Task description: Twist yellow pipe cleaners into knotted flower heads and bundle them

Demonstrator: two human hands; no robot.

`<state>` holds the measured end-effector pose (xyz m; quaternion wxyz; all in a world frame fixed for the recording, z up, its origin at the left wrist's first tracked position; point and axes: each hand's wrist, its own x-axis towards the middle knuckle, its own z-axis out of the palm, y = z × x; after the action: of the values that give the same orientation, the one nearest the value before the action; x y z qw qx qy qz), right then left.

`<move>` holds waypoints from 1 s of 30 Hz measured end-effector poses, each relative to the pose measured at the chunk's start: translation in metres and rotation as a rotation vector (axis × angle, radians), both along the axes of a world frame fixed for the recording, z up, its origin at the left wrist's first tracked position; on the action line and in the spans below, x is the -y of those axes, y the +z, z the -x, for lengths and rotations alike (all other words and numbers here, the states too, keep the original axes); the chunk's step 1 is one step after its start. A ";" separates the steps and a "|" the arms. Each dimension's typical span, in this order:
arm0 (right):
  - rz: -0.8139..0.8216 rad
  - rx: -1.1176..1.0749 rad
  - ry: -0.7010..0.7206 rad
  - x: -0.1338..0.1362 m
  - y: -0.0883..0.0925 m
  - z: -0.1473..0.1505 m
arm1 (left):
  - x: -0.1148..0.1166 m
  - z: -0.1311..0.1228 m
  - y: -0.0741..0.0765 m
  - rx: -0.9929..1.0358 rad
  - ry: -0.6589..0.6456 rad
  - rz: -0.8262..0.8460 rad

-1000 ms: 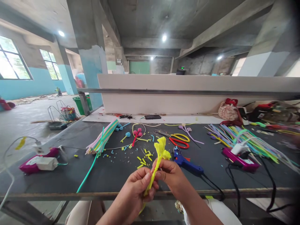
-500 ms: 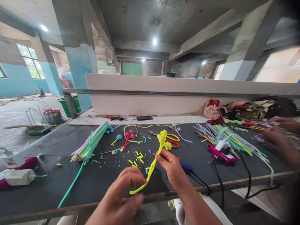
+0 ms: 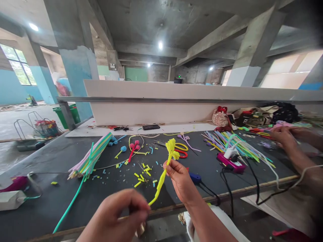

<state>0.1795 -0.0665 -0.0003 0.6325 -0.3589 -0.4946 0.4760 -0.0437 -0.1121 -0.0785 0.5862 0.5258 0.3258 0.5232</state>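
Observation:
A yellow pipe-cleaner flower [image 3: 160, 183], with a fuzzy looped head at the top and a twisted stem, is held tilted above the front of the dark table. My right hand [image 3: 180, 178] pinches the stem just below the head. Down at the stem's lower tip, my left hand [image 3: 123, 210] is closed with thumb and forefinger on the end, which they hide. Behind the flower lie scissors [image 3: 182, 150] with yellow and red handles. Short yellow cut pieces [image 3: 142, 176] are scattered to its left, and a blue tool [image 3: 195, 178] with a cord rests by my right wrist.
Pipe-cleaner bundles lie left [image 3: 92, 154] and right [image 3: 234, 144]. Small finished flowers, one red [image 3: 133, 148] and one blue [image 3: 123, 149], sit mid-table. A purple power strip [image 3: 230, 163] trails black cords over the front edge. At far right, a co-worker's hands [image 3: 282, 136] work.
My left hand has closed on the stem's lower end, which stuck out free before. The right hand keeps its pinch. The whole view has shifted, moving the table leftward in the picture.

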 end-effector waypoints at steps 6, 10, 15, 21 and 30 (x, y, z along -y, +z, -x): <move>0.000 -0.036 0.040 -0.001 -0.007 0.007 | -0.020 -0.059 0.097 -0.494 0.161 -0.278; -0.002 -0.059 0.065 0.000 -0.007 0.008 | -0.026 -0.063 0.088 -0.415 0.027 -0.096; 0.003 -0.106 0.113 0.005 -0.001 0.009 | -0.030 -0.053 0.072 -0.008 -0.242 0.261; 0.017 -0.133 0.096 0.006 -0.006 0.014 | -0.019 -0.051 0.073 0.196 -0.388 0.504; 0.027 -0.098 0.101 0.006 -0.008 0.012 | -0.027 -0.041 0.068 -0.038 -0.040 0.204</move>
<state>0.1675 -0.0729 -0.0087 0.6261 -0.3184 -0.4740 0.5310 -0.0029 -0.0853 -0.0106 0.6407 0.4797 0.3778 0.4655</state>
